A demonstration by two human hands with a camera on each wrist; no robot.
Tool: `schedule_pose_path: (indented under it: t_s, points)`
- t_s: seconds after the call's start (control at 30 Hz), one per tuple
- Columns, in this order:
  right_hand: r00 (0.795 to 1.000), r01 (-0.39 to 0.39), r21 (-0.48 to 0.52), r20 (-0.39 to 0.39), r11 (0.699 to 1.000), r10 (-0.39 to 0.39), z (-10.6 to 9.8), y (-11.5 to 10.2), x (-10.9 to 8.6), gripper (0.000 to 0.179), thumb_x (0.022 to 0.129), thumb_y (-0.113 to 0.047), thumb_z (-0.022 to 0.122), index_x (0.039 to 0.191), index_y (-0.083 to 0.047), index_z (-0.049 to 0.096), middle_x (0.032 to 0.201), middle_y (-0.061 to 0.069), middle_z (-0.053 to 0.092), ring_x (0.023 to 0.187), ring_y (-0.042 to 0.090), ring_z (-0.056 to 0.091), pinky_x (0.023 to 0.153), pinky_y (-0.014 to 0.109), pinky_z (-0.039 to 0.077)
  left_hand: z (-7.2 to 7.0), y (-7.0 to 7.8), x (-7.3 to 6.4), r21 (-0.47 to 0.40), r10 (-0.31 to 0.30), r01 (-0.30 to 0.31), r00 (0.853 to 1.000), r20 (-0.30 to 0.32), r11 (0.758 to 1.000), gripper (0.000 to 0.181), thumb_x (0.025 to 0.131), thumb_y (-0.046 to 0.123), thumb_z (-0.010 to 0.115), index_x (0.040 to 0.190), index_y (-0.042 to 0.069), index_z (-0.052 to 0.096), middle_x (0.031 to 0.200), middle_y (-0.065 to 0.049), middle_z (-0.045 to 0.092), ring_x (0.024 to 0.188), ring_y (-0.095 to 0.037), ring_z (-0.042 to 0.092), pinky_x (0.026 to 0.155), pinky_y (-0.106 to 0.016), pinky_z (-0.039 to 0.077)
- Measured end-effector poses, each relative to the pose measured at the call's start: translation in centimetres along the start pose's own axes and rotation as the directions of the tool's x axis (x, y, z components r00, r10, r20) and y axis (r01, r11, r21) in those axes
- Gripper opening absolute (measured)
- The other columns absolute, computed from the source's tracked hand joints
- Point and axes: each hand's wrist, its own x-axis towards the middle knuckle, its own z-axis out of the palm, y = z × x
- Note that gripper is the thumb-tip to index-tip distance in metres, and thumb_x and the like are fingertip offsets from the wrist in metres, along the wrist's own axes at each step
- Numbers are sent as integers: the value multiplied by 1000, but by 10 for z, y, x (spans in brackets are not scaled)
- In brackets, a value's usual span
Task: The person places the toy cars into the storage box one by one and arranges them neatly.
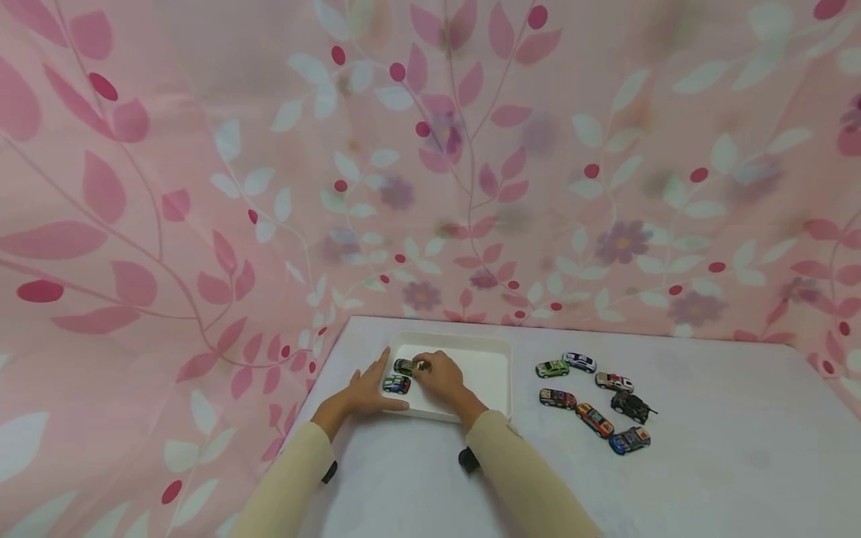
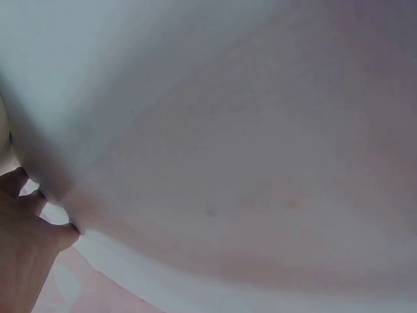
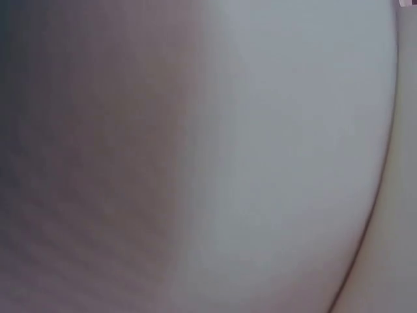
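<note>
In the head view a shallow white tray [image 1: 480,359] lies on the table. My right hand [image 1: 440,377] reaches into its left half and pinches a dark green toy car [image 1: 403,366] near the left wall. Just below that car sits a blue and white toy car [image 1: 396,385], also inside the tray. My left hand [image 1: 363,390] rests at the tray's near left corner, its fingers straight along the left side and its thumb along the front edge. In the left wrist view the left hand [image 2: 26,241] shows at the lower left.
Right of the tray several toy cars lie in a loose ring, among them a green car [image 1: 552,368], a red and yellow car [image 1: 595,420], a blue car [image 1: 630,440] and a black vehicle [image 1: 631,407]. A pink floral curtain [image 1: 430,187] hangs behind the white table [image 1: 726,448].
</note>
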Motion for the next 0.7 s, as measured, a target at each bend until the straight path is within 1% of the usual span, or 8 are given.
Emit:
schedule_pose_path:
  t_s: [0.17, 0.3, 0.43, 0.53, 0.7]
  points:
    - [1000, 7, -20, 6, 1000, -7, -3, -3, 7, 26, 90, -28, 70, 115, -22, 74, 96, 2, 65, 87, 15, 58, 72, 32, 47, -4, -1, 4, 3, 3, -3, 1000, -18, 1000, 129, 71, 63, 78, 160, 13, -1, 164, -16, 21, 151, -35, 21, 120, -65, 5]
    - [1000, 1, -28, 24, 1000, 0, -5, -4, 9, 26, 91, -27, 69, 116, -22, 74, 98, 2, 66, 88, 14, 59, 72, 32, 48, -4, -2, 7, 12, 12, -12, 1000, -8, 1000, 131, 70, 66, 77, 160, 13, -2, 164, -16, 21, 151, -35, 20, 119, -65, 5]
    - [1000, -4, -25, 22, 1000, 5, -8, -6, 12, 25, 91, -25, 69, 116, -22, 74, 98, 2, 66, 88, 14, 59, 73, 34, 48, -5, 0, 9, 12, 18, -18, 1000, -15, 1000, 131, 70, 68, 76, 160, 14, -2, 164, -15, 21, 152, -34, 20, 120, -65, 4]
    - [1000, 2, -38, 20, 999, -1, -9, -8, 16, 25, 92, -26, 68, 116, -23, 73, 97, 2, 66, 89, 15, 58, 72, 34, 48, -9, 1, 10, 10, 20, -20, 999, -33, 1000, 130, 70, 66, 77, 160, 13, -1, 164, -16, 21, 152, -34, 20, 120, -65, 5]
    - [1000, 14, -58, 26, 998, -13, -9, -11, 23, 26, 92, -27, 68, 117, -24, 73, 99, 2, 68, 90, 15, 59, 72, 33, 48, -17, 2, 10, 11, 26, -26, 999, -37, 1000, 130, 71, 64, 78, 160, 11, 0, 164, -18, 21, 151, -35, 21, 119, -66, 6]
